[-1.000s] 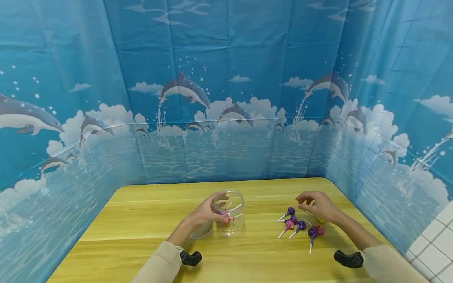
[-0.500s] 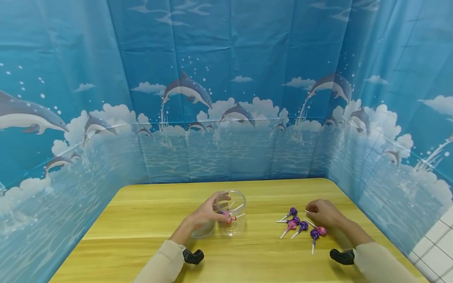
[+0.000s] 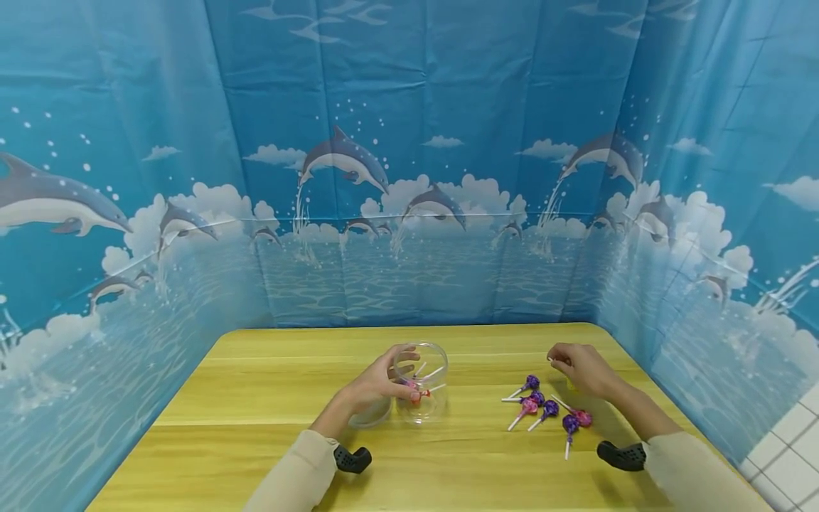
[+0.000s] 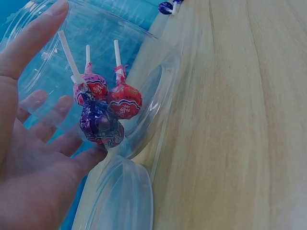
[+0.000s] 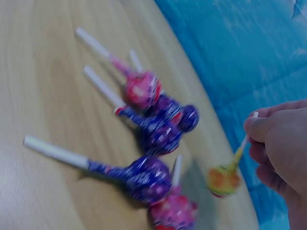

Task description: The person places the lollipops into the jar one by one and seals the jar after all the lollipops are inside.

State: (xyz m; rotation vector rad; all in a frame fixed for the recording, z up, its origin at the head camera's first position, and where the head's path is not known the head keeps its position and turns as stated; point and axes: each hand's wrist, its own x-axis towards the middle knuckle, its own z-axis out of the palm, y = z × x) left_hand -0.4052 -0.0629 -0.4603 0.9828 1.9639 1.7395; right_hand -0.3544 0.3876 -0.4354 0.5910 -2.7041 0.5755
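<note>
In the head view my left hand point(image 3: 376, 384) grips the side of a clear plastic jar point(image 3: 436, 407) standing on the table, its fingers wrapped partly around it. Through the jar wall, the left wrist view shows several lollipops, among them a red lollipop point(image 4: 125, 101) and a purple lollipop point(image 4: 99, 120), sticks pointing up. My right hand point(image 3: 587, 370) pinches a yellow lollipop point(image 5: 223, 181) by its white stick, candy end down, above the table. Close by lie several wrapped lollipops, including a purple lollipop point(image 5: 148, 178) and a pink lollipop point(image 5: 143, 89).
A clear round lid point(image 4: 125, 196) lies beside the jar, partly behind my left hand in the head view. The yellow wood-grain table point(image 3: 269, 398) is enclosed by a blue dolphin-print curtain point(image 3: 409, 277) at the back and sides.
My right hand has taken hold of the yellow lollipop by its stick and raised it slightly from the table. The left hand keeps its grip on the jar.
</note>
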